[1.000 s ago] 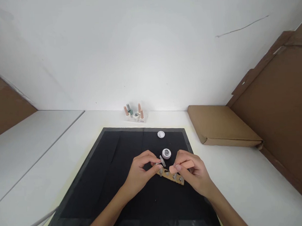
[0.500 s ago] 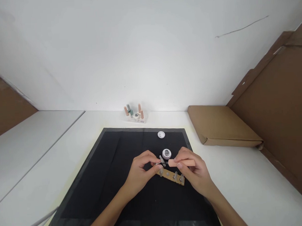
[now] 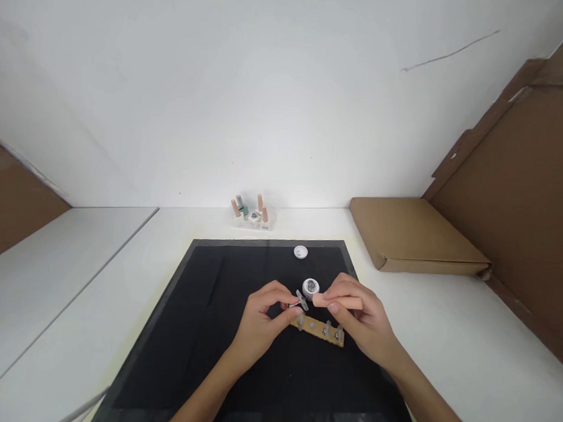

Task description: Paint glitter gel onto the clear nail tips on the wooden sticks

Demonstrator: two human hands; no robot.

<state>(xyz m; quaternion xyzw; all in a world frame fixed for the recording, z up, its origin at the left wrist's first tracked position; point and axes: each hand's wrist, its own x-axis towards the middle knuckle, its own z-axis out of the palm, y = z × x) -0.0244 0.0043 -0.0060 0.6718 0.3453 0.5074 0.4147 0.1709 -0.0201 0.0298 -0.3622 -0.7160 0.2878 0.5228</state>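
My left hand (image 3: 266, 314) is closed, pinching a small metal holder that carries a clear false nail (image 3: 302, 301) at its end. In my right hand (image 3: 360, 313) is a peach nail polish brush cap (image 3: 338, 301), gripped between thumb and fingers, its end pointing left towards the nail. The brush's bristles are too small to make out. Below the hands lies a tan nail display strip (image 3: 320, 329) with several clear false nails on it. A round white jar (image 3: 310, 289) with dark grey contents stands just beyond the nail.
A white lid (image 3: 301, 252) lies near the far edge of the black mat (image 3: 212, 338). Against the wall, a clear holder (image 3: 272, 221) carries several polish bottles. To the right sits a flat cardboard box (image 3: 413, 233).
The brush cap in my right hand has shifted slightly up and left, its end a little off the nail. My left hand and the false nail stay nearly where they were.
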